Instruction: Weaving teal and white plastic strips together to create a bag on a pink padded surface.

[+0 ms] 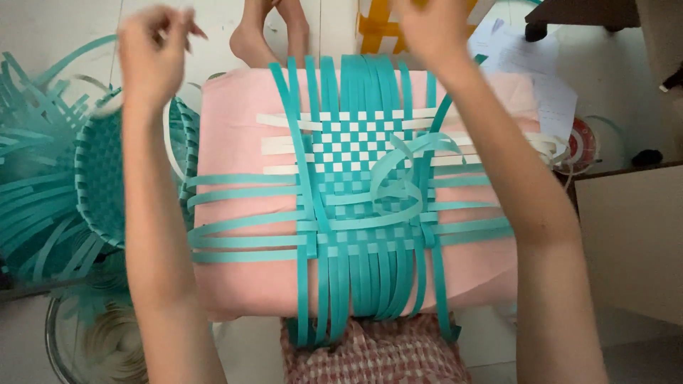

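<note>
Pale tile floor point(43, 28) is showing around a pink board point(235, 135) that is resting across the person's lap, with a checked cloth point(377, 352) peeking out below it. On the board a woven mat point(356, 178) is lying flat: teal strips point(242, 235) are running both ways, white strips point(284, 146) are crossing the upper rows in a checker pattern, and one loose teal strip point(398, 178) is curling up off the middle. Both arms are reaching up past the far edge of the board. Left hand point(153, 53) is hovering well above the mat, fingers curled in loosely, pinching nothing that can be made out. Right hand point(434, 28) is partly cut off by the top of the frame, so whether it is gripping anything can't be told. A finished teal basket point(107, 178) and a heap of spare strips point(28, 213) are sitting to the left; papers point(541, 78) and a tape roll point(580, 146) to the right. Judgement: the weave is going to stay square only if each new strip is being pushed tight against the last row and the curled strip is being flattened before the next pass.
</note>
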